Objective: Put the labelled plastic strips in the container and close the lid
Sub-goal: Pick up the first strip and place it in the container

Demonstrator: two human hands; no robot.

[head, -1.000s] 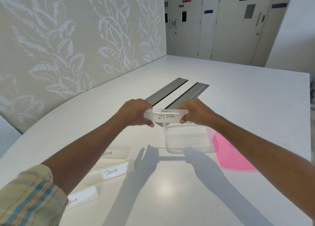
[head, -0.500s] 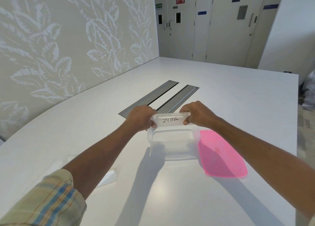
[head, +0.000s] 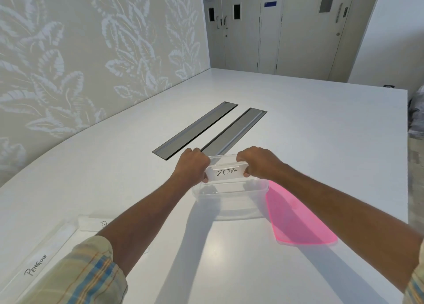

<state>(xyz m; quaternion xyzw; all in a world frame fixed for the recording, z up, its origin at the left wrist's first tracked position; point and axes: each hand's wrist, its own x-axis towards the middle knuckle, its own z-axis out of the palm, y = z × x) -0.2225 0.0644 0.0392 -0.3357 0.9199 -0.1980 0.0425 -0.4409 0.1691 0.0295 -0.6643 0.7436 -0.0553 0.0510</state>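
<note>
2 hands tight around ZEBRA strip

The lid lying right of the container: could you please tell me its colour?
The lid is translucent pink, clearest in the head view.

Pink lid, plaid sleeve (leaf-patterned wall)

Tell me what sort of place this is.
Probably an office meeting room: a large white table with two grey hatches set flush in its top, likely for cables, a leaf-patterned wall, and plain doors with small signs at the far end.
</note>
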